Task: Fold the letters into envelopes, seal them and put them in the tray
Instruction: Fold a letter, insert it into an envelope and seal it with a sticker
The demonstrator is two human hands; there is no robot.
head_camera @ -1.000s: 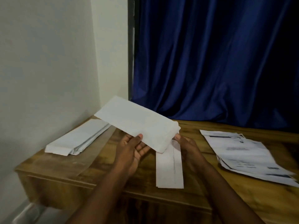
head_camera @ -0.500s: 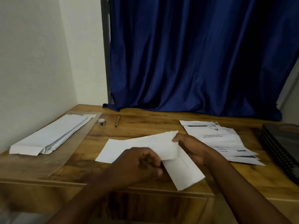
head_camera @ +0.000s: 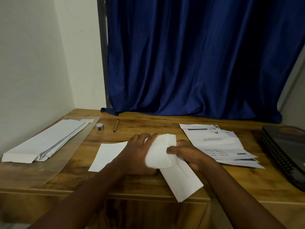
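A white letter (head_camera: 108,153) lies across the middle of the wooden table (head_camera: 148,123). My left hand (head_camera: 137,152) rests on its middle with fingers stretched out, pressing it down. My right hand (head_camera: 189,155) pinches the letter's right end (head_camera: 159,154), which curls up and over toward the left. Under the hands a long white envelope (head_camera: 183,180) lies slanted toward the table's front edge. A dark tray (head_camera: 285,146) with a ribbed rim sits at the far right.
A stack of white envelopes (head_camera: 44,142) lies on a clear plastic sheet (head_camera: 54,169) at the left. Printed letters (head_camera: 219,144) are fanned out to the right of my hands. A small tape roll (head_camera: 99,126) and a pen (head_camera: 116,125) lie further back. A blue curtain (head_camera: 189,63) hangs behind.
The letter came down from the air onto the table. My left hand moved on top of it, and my right hand has lifted its right end over toward the left.
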